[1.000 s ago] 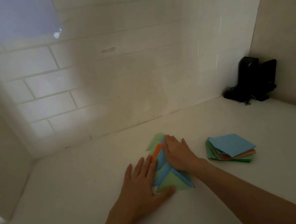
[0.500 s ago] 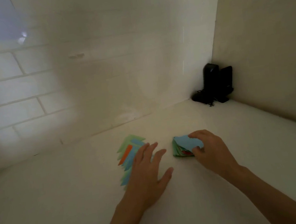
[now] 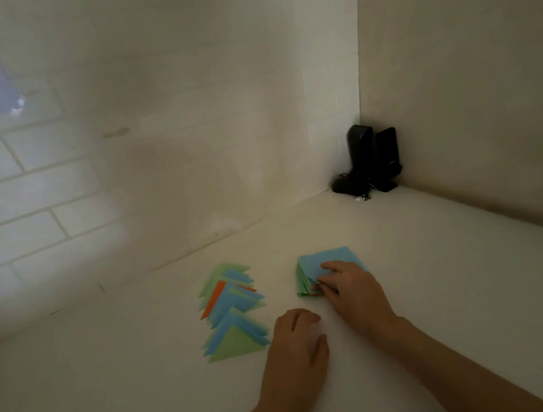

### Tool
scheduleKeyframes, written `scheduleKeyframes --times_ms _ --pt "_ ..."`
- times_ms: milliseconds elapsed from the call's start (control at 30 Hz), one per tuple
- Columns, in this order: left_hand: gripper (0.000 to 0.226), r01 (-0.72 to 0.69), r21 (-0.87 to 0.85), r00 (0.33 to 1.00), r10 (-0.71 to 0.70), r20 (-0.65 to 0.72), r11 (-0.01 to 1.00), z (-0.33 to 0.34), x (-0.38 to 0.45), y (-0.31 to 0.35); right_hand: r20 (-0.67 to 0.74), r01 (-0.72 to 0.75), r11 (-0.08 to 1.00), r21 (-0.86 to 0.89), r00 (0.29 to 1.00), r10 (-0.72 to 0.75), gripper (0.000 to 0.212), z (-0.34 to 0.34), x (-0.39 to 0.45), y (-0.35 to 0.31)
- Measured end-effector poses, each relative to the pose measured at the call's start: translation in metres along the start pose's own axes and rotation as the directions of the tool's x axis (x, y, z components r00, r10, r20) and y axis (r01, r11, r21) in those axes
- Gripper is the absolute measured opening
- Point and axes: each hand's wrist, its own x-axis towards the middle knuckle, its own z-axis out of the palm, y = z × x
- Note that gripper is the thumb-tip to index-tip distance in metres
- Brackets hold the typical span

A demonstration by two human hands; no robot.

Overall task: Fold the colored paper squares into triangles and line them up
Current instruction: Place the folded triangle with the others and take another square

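Domestic kitchen corner, by appearance: white brick-pattern tiled wall (image 3: pixel 39 208) above a plain white worktop (image 3: pixel 442 252), small black device (image 3: pixel 369 161) parked in the corner.

2 bare forearms come up from the lower edge of the view, with no sleeves, watch, bracelet or rings showing. The left hand (image 3: pixel 295 344) and right hand (image 3: pixel 352 290) are ungloved, with short nails as far as the dim, soft light lets them be made out.
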Motion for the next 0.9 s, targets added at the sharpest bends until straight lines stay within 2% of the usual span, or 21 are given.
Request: scheduleKeyframes --times_ms 167,200,367,600,667,767,900 --pt "0.027 0.02 -0.024 1.0 -0.02 -0.007 1.0 0.002 0.0 -0.002 -0.1 -0.015 0.998 -0.058 0.995 0.009 0.007 0.003 -0.005 0.005" --pt "0.027 0.02 -0.029 1.0 -0.02 -0.012 0.999 0.002 0.0 -0.002 -0.108 -0.029 0.998 -0.059 0.994 0.023 0.011 0.002 -0.005 0.004" --pt "0.027 0.009 -0.041 1.0 -0.01 -0.022 0.999 0.001 0.0 -0.003 -0.179 -0.069 0.998 0.001 0.981 0.068 0.013 -0.012 -0.006 0.005" --pt "0.037 -0.028 -0.101 0.998 0.022 -0.063 0.995 -0.006 -0.001 0.007 -0.392 0.118 0.989 -0.089 0.909 -0.144 0.004 -0.066 -0.04 0.006" --pt "0.042 -0.067 -0.122 0.997 0.061 -0.052 0.99 -0.008 -0.003 0.014 -0.374 0.166 0.98 -0.108 0.907 -0.194 0.006 -0.069 -0.063 0.006" --pt "0.044 -0.145 -0.118 0.988 0.15 0.036 0.982 -0.004 -0.011 0.024 -0.278 0.175 0.979 -0.101 0.94 -0.196 0.016 -0.062 -0.091 0.011" --pt "0.029 -0.204 -0.102 0.973 0.213 0.087 0.974 0.002 -0.018 0.027 -0.154 0.134 0.988 -0.073 0.978 -0.143 0.021 -0.055 -0.112 0.015"
